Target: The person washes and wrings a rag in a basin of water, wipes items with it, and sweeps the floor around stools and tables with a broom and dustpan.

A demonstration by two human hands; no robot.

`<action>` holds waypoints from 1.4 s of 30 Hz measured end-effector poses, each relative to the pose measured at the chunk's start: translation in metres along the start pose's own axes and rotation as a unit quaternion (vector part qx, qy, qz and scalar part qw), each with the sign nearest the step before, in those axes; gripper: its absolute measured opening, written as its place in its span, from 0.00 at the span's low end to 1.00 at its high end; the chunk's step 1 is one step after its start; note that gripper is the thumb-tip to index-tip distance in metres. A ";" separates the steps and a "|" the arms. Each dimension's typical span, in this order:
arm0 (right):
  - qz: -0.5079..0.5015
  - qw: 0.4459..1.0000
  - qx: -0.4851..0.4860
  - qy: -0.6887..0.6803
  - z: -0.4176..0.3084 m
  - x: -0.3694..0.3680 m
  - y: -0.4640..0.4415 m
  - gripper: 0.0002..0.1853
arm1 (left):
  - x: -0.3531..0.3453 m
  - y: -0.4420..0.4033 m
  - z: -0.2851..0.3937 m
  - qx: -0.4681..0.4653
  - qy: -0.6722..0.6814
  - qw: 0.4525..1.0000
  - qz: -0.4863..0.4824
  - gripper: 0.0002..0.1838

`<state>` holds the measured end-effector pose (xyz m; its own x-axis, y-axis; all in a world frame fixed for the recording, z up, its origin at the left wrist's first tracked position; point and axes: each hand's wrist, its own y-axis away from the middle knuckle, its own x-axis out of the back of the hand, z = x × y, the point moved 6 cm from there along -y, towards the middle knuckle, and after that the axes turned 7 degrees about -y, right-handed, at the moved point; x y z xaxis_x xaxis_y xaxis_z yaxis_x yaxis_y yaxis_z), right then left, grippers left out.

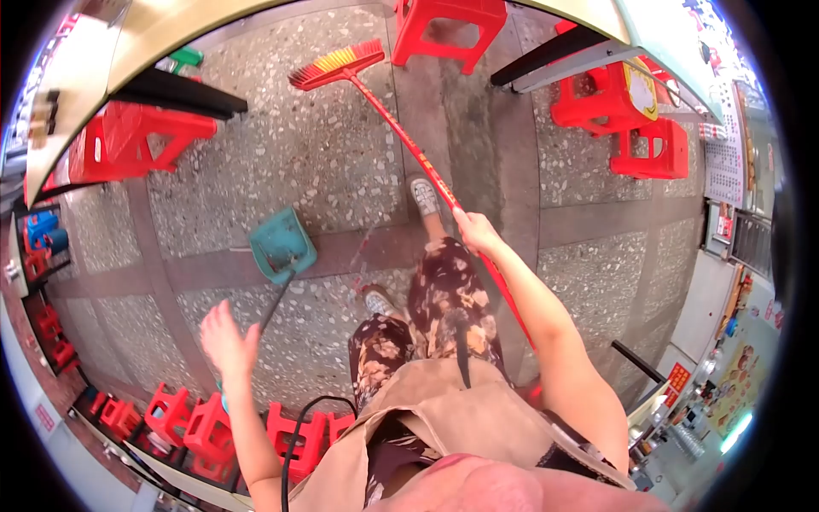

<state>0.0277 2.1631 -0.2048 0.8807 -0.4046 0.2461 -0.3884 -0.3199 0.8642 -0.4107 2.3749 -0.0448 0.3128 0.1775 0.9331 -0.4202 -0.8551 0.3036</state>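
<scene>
My right hand (476, 232) is wrapped around the red handle of a broom (401, 132). The broom's head, with red and yellow bristles, is over the floor ahead of me, and its handle runs back under my right forearm. On the left, my left hand (229, 343) is held out with its fingers apart. Close to its thumb is the upper visible end of the dark handle of a teal dustpan (271, 232); whether they touch I cannot tell. The dustpan lies ahead of that hand, with small bits inside.
Red stools stand under the tables at upper left (141, 136), top (448, 30) and right (597, 98). More red stools (209, 427) line the lower left. My shoes (424, 196) are on the speckled stone floor (341, 162). A counter with kitchenware is at lower right.
</scene>
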 end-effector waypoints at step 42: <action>-0.208 0.967 -0.140 0.048 -0.002 0.041 0.054 0.13 | 0.065 -0.200 0.220 -0.171 0.249 0.924 0.235 0.15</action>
<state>0.0432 2.1308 -0.1468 0.9713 -0.2052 -0.1200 0.0811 -0.1883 0.9788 -0.1190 2.4504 -0.0869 -0.3675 0.1002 0.9246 -0.6807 -0.7064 -0.1940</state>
